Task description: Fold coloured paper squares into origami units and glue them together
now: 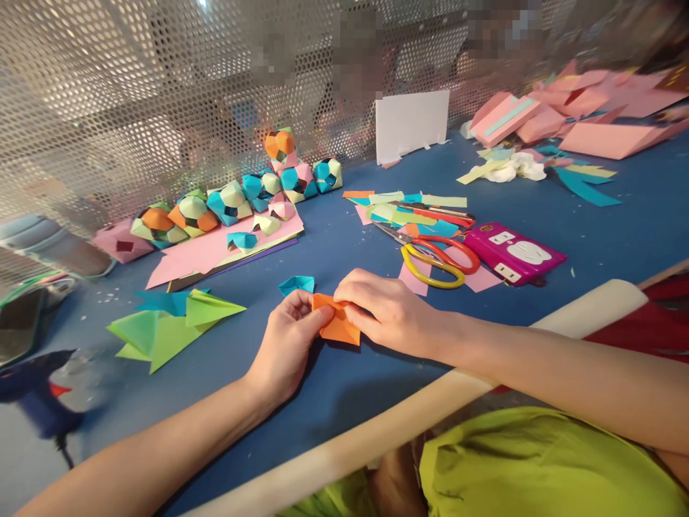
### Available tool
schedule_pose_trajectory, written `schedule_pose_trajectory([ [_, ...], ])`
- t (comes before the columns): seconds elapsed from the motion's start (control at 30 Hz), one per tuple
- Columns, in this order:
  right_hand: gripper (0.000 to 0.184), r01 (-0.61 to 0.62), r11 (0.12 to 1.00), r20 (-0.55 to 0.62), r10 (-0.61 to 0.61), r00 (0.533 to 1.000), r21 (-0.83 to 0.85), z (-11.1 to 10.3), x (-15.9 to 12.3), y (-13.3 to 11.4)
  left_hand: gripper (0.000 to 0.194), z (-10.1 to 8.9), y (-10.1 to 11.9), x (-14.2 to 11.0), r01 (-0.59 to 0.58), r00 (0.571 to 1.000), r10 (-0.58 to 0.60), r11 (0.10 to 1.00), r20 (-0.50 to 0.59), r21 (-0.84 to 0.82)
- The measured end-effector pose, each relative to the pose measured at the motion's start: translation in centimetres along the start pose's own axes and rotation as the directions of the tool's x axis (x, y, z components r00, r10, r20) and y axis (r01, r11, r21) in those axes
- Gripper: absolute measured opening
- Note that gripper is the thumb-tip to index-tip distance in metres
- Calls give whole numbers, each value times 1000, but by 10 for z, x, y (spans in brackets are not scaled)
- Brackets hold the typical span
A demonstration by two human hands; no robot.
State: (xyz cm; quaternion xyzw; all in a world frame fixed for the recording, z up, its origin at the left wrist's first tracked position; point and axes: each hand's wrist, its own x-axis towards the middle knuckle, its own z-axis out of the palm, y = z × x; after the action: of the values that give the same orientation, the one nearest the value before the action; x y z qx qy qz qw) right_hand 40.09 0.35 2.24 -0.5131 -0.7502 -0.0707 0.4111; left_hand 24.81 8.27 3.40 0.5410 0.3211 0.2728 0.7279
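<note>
Between my two hands is a small piece of folded orange paper (341, 327), held just above the blue table. My left hand (288, 341) pinches its left side, thumb on top. The fingers of my right hand (385, 312) press on its upper right part, hiding some of the folds. Right behind my left hand lies a folded blue paper piece (296, 285). Green folded papers (177, 327) with blue ones beneath lie to the left. Scissors (430, 262) with red and yellow handles rest beyond my right hand, among paper strips.
Paper balls (231, 201) line the perforated metal screen (134, 86). A magenta power outlet box (514, 251) sits to the right. A glue gun (40, 395), phone (21, 316) and tumbler (54, 248) are at left. A pale tube (334, 459) runs along the near edge; pink papers (586, 115) pile far right.
</note>
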Motion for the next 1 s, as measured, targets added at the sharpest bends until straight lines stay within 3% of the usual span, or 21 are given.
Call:
schedule_pose_trajectory([
  [0.23, 19, 43, 994, -18, -41, 999, 105, -2, -1, 1, 22, 0, 4, -2, 69, 997, -69, 998, 33, -9],
  [0.5, 20, 76, 994, 35, -79, 996, 79, -5, -2, 4, 19, -3, 9, 2, 162, 986, -159, 986, 58, -51],
  [0.73, 19, 70, 997, 18, -71, 997, 38, -5, -2, 4, 12, -5, 10, 4, 92, 991, -88, 995, 101, -33],
  [0.87, 18, 76, 996, -9, -76, 997, 53, -3, -1, 3, 17, -8, 6, 4, -8, 998, -1, 992, 66, 127],
  [1.0, 22, 102, 990, -23, -101, 995, 93, -4, -1, 3, 19, -11, 5, 5, -19, 997, 5, 983, 75, 182],
])
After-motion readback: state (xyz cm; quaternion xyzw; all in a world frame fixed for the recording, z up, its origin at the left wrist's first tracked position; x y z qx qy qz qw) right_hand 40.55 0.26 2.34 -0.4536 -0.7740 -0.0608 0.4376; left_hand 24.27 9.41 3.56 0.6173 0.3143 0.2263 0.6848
